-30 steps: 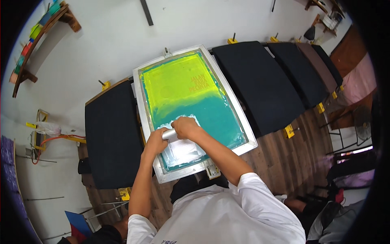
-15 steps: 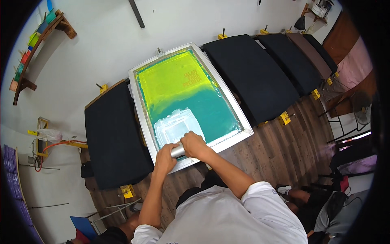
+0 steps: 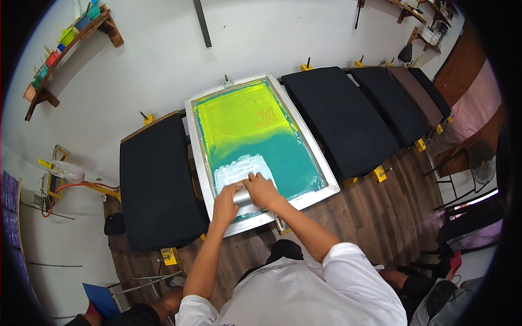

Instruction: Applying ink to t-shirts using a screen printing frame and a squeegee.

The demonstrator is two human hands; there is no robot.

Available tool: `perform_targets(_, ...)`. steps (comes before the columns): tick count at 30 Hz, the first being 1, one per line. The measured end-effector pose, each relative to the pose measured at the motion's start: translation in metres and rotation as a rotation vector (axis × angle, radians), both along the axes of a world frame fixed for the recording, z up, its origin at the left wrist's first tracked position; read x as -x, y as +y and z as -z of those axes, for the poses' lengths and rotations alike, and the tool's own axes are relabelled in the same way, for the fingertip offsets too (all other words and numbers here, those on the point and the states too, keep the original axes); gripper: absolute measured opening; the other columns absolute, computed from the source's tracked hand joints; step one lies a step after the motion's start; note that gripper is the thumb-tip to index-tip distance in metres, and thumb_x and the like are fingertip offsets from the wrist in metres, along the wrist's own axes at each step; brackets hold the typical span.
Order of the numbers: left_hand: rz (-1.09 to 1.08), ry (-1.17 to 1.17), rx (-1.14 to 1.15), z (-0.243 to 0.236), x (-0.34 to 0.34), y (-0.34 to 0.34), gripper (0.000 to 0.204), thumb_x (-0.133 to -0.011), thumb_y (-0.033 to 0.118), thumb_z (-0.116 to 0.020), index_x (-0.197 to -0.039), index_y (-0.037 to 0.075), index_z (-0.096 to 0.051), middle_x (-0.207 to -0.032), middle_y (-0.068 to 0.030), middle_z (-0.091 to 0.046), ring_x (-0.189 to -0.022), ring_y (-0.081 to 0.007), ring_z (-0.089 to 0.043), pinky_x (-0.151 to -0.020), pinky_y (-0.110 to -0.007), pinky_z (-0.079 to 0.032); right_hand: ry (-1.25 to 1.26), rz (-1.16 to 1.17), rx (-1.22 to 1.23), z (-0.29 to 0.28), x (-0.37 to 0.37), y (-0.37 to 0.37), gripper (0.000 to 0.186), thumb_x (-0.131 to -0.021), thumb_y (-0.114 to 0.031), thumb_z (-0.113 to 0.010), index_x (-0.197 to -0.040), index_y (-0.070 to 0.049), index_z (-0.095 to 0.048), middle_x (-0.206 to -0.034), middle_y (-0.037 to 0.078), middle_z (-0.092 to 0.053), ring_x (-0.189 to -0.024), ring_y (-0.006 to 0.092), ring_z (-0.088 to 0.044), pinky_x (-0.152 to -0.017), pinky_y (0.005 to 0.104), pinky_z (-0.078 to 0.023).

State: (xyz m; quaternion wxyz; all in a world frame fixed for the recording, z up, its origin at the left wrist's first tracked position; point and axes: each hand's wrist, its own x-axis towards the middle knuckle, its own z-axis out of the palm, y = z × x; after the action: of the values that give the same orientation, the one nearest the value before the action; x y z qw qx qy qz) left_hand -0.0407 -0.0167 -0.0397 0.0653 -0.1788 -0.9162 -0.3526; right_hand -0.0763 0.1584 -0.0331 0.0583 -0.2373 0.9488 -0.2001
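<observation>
Both my hands are closed around a squeegee (image 3: 242, 196) with a pale, shiny face. My left hand (image 3: 225, 206) grips its left part and my right hand (image 3: 261, 192) its right part. The squeegee rests over the near left area of a screen-printing frame with a white rim (image 3: 200, 163). White ink (image 3: 247, 167) spreads as a rough square just beyond my fingers, and my hands partly cover it. Around it the mesh is teal (image 3: 296, 163). The far half is yellow-green (image 3: 234, 114), with small lettering at its right.
Black padded boards (image 3: 157, 179) lie left of the frame and in a row (image 3: 337, 108) to its right, with yellow clamps (image 3: 169, 256) at their ends. A wall shelf (image 3: 70, 57) holds colourful tubs. Other people's legs (image 3: 163, 304) show at the lower left.
My hands and the squeegee have slid a little away from me over the white ink, covering more of it. The whole view has tilted, so the boards and wall sit lower.
</observation>
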Motion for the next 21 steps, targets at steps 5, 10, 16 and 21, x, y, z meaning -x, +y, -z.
perform_targets(5, -0.108, -0.181, 0.022, -0.021, -0.065, 0.025, 0.056, -0.061, -0.015, -0.056, -0.113, 0.003, -0.062, -0.115, -0.0202, -0.063, -0.109, -0.0386, -0.060, -0.097, -0.042, -0.047, -0.023, -0.015, 0.033, -0.017, -0.055, 0.018, 0.037, -0.072, -0.003, -0.066, -0.108, -0.005, -0.063, -0.113, 0.014, -0.057, -0.107, 0.0357, -0.055, -0.079, 0.0502, -0.054)
perform_targets(10, -0.027, -0.390, 0.168, -0.046, -0.011, 0.013, 0.042, -0.069, 0.005, -0.063, -0.110, 0.008, -0.069, -0.098, -0.0223, -0.069, -0.094, -0.0397, -0.066, -0.087, -0.045, -0.053, -0.276, -0.165, -0.148, -0.044, -0.002, 0.021, 0.032, -0.070, -0.010, -0.070, -0.101, -0.009, -0.070, -0.098, 0.014, -0.070, -0.096, 0.0338, -0.067, -0.080, 0.0470, -0.055)
perform_targets(16, -0.109, -0.331, 0.216, -0.027, 0.063, -0.016, 0.040, -0.071, -0.002, -0.059, -0.109, 0.009, -0.069, -0.099, -0.0230, -0.069, -0.097, -0.0402, -0.066, -0.087, -0.044, -0.052, -0.146, -0.075, -0.237, -0.038, 0.065, -0.015, 0.033, -0.072, -0.008, -0.067, -0.104, -0.017, -0.071, -0.100, 0.010, -0.071, -0.097, 0.0315, -0.068, -0.080, 0.0454, -0.055)
perform_targets(21, -0.158, -0.375, 0.137, -0.020, 0.072, -0.009, 0.039, -0.071, -0.004, -0.060, -0.108, 0.007, -0.070, -0.101, -0.0241, -0.068, -0.098, -0.0402, -0.065, -0.090, -0.044, -0.052, -0.168, -0.043, -0.248, -0.017, 0.083, -0.018, 0.031, -0.073, -0.010, -0.067, -0.103, -0.019, -0.072, -0.101, 0.011, -0.071, -0.097, 0.0314, -0.068, -0.080, 0.0432, -0.056)
